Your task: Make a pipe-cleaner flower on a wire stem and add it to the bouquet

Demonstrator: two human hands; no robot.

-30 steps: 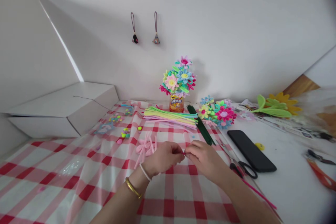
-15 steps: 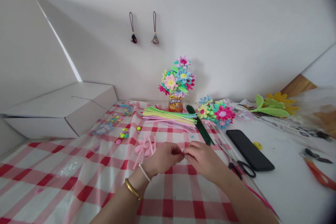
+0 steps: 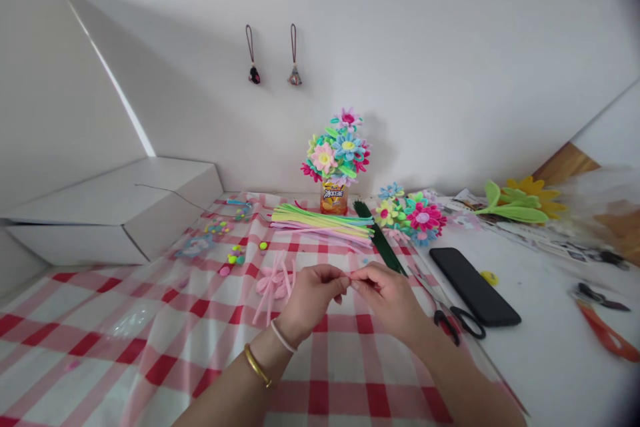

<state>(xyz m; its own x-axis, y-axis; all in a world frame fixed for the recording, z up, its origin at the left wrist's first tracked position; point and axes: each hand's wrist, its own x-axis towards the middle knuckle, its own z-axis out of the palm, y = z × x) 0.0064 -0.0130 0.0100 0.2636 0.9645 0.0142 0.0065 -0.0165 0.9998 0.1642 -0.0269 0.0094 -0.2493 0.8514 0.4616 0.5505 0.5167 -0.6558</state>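
My left hand [image 3: 313, 293] and my right hand [image 3: 393, 297] meet over the red-and-white checked cloth [image 3: 150, 340]. Both pinch a thin pink pipe cleaner [image 3: 351, 275] between fingertips, which shows only as a short bit where the fingers touch. The left wrist wears a gold bangle and a white band. Just left of my left hand lies a pale pink pipe-cleaner flower [image 3: 275, 280]. Behind the hands lies a bundle of yellow, green and pink pipe cleaners [image 3: 323, 221] and a bundle of dark green ones [image 3: 383, 240].
A can holding a pipe-cleaner bouquet [image 3: 337, 150] stands by the wall, with more flowers [image 3: 413, 217] to its right. Scissors [image 3: 457, 320] and a black phone [image 3: 473, 287] lie right of my hand. A white box [image 3: 115, 210] sits at left; small pompoms [image 3: 235, 257] dot the cloth.
Both hands have lifted slightly and shifted away from me, still pinched together on the pink pipe cleaner. The view has drifted a little.
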